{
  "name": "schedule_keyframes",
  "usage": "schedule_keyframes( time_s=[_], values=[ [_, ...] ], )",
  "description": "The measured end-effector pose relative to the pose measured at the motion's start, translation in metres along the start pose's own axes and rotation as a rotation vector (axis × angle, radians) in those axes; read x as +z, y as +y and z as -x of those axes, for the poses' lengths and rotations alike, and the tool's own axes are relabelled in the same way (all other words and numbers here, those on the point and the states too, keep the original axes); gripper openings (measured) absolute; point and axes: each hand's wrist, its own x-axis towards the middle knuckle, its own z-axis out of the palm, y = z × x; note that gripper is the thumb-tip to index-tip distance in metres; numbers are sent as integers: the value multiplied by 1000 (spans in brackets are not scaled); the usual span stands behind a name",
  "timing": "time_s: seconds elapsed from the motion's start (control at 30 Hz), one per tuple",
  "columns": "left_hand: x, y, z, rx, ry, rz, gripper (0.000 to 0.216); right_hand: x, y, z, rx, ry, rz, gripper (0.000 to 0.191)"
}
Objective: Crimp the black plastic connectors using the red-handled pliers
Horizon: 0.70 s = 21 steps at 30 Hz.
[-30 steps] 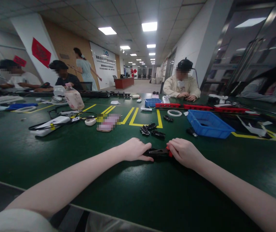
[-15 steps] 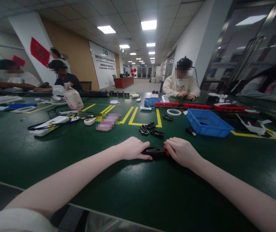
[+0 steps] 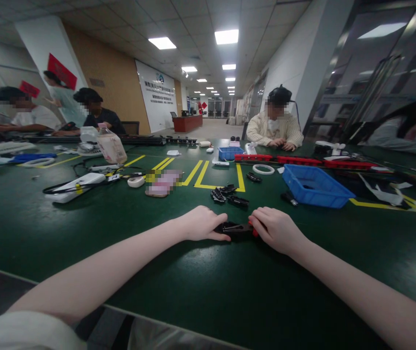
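Observation:
On the dark green table (image 3: 200, 287) my two hands meet around a small black plastic part (image 3: 234, 227) with a red end (image 3: 253, 232). My left hand (image 3: 200, 223) is curled over its left end, thumb stretched along the table. Gripping the red end from the right is my right hand (image 3: 279, 229), fingers bent round it. Just beyond lie several loose black parts (image 3: 227, 195).
A blue bin (image 3: 315, 187) stands to the right, a second blue bin (image 3: 229, 154) farther back by long red-and-black strips (image 3: 302, 161). A tape ring (image 3: 263, 169), a white power strip (image 3: 76, 185) and a bottle (image 3: 111, 146) sit on the left and middle. Other people sit around the table.
My hands have closed in slightly on the black part, hiding more of it. A person at the far left has walked leftward behind the seated ones.

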Motion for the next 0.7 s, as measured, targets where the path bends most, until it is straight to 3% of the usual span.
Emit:
schedule_keyframes(
  time_s=[0.43,0.7],
  values=[
    [-1,-5,4,-73,24,291,40,-2,3,1,53,34,-26,32],
    [-2,-3,4,-108,12,340,39,0,2,-2,47,37,-32,32]
  ],
)
